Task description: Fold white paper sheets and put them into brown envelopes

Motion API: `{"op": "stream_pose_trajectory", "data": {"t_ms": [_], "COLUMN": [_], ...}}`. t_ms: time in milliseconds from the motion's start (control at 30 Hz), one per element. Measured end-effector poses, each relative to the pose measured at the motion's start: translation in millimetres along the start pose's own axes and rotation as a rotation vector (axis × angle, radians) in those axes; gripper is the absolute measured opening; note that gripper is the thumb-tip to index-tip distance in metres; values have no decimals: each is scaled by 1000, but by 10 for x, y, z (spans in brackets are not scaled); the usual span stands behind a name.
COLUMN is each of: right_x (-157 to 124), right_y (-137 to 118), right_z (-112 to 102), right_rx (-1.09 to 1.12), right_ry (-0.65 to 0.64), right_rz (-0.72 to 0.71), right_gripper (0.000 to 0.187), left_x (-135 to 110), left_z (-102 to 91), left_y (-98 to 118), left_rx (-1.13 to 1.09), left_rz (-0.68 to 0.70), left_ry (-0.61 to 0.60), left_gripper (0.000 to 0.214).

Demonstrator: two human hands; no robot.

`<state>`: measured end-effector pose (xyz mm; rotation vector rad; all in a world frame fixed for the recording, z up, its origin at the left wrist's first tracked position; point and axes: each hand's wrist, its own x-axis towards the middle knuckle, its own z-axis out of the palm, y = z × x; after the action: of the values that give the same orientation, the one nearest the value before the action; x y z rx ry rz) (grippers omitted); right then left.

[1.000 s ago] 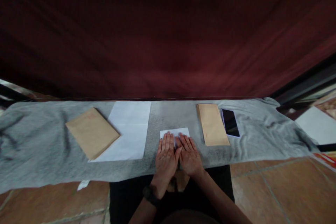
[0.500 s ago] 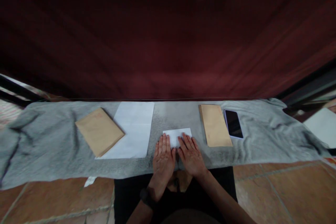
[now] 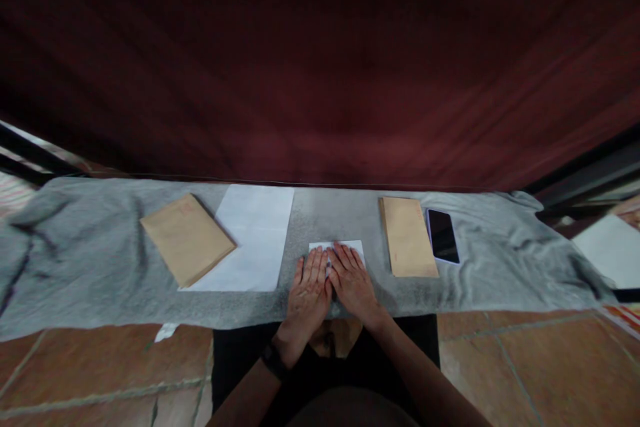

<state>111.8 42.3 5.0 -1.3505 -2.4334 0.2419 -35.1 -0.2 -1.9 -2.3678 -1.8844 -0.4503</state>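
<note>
A small folded piece of white paper (image 3: 314, 245) lies on the grey cloth near its front edge, mostly covered by my hands. My left hand (image 3: 309, 290) rests flat on its left part, fingers stretched forward. Beside it, my right hand (image 3: 353, 285) presses flat on the right part, also with straight fingers. The two hands meet around the middle of the paper. To the left are larger white sheets (image 3: 255, 233), partly under a stack of brown envelopes (image 3: 187, 240). On the right lies another stack of brown envelopes (image 3: 410, 238).
A phone (image 3: 443, 235) lies just right of the right-hand envelopes. The grey cloth (image 3: 495, 253) is wrinkled at both ends. A dark red panel (image 3: 320, 80) rises behind it. A white scrap (image 3: 166, 331) is on the tiled floor, and something white (image 3: 613, 250) stands at far right.
My right hand has slid left and slightly forward over the paper, closer to my left hand. The left hand stays flat on it. The whole view has shifted slightly.
</note>
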Motion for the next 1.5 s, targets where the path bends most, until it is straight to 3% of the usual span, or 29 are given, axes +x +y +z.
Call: {"op": "stream_pose_trajectory", "data": {"t_ms": [100, 600, 1133, 1300, 1500], "right_x": [7, -35, -162, -167, -155], "right_y": [-5, 133, 224, 225, 222], "right_z": [19, 82, -11, 4, -14], "right_rx": [-12, -49, -157, -169, -162], "right_ry": [14, 61, 77, 79, 63], "right_rz": [11, 72, 164, 166, 168], "right_gripper": [49, 54, 60, 59, 58], "left_x": [26, 38, -75, -93, -108], "left_z": [-3, -106, 79, 44, 99], "left_y": [-33, -42, -21, 85, 287], "left_rx": [-25, -69, -79, -74, -58], "left_rz": [60, 64, -88, -127, -41], "left_ry": [-16, -61, 102, 118, 87], "left_gripper": [58, 57, 67, 68, 68]}}
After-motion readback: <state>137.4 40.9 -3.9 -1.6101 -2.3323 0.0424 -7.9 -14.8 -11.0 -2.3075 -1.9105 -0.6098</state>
